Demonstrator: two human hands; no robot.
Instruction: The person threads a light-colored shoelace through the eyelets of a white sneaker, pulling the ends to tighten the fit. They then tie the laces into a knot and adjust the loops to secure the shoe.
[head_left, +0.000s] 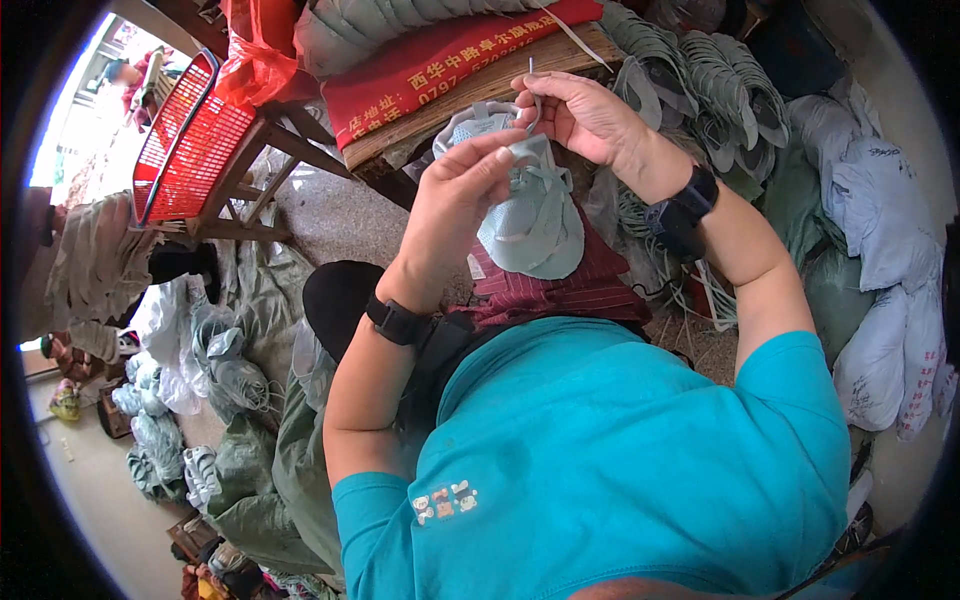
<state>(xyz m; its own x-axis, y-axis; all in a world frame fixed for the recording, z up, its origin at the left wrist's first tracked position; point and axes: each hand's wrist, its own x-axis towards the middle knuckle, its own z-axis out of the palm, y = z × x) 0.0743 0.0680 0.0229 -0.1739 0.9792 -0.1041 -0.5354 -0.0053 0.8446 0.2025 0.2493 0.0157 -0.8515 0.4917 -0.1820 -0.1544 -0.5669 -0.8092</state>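
Observation:
A pale mint shoe upper [530, 240] hangs in front of me above my lap, its toe end toward me and its opening toward the wooden bench. My left hand [465, 180] is closed, thumb and fingers pinching at the upper's edge near the eyelets; what lies between the fingertips is partly hidden. To the right, my right hand [580, 115] pinches a thin grey shoelace [537, 104] just above the upper's opening. The lace's tip sticks up past the fingers. Loose lace loops lie across the upper's front.
A wooden bench [400, 140] with a red cloth [430, 70] and stacked uppers stands ahead. Left of it, a red plastic basket [190, 140] rests on a stool. Bundled uppers [730, 90] lie at right, beside white sacks [880, 220]. Green sacks [250, 480] cover the left floor.

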